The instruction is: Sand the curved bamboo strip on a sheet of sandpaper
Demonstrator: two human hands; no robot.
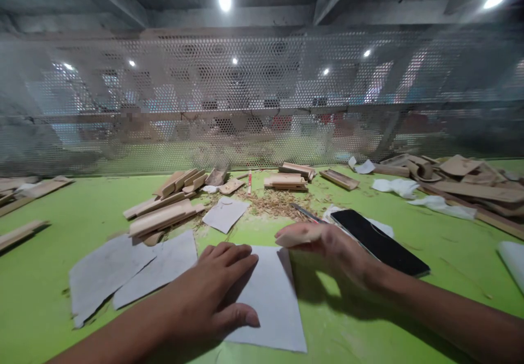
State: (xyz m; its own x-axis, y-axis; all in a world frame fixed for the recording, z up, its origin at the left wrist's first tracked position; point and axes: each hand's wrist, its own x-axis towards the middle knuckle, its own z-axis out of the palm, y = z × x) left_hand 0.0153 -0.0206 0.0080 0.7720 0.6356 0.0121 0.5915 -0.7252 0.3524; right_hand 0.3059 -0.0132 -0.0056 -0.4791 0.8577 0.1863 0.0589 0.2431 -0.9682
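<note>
My left hand [225, 282] lies palm down with its fingers stretched out on a white sheet of paper [274, 304]. Just above the sheet's right corner, my right hand [327, 244] is closed on a small pale piece of wood [298, 238], which tapers toward the left. Part of that piece is hidden in the fingers. A black smartphone [380, 241] lies beyond the right wrist. Behind the right hand, a slim knife-like tool [307, 213] points up and left; its near end is covered.
Split wood pieces [167, 214] are stacked at left, with torn paper [110, 271] before them. Shavings [278, 204] and more wood blocks [285, 182] lie ahead. At right is a wood scrap heap [470, 178]. A perforated metal screen [245, 102] closes the green table's [327, 331] far edge.
</note>
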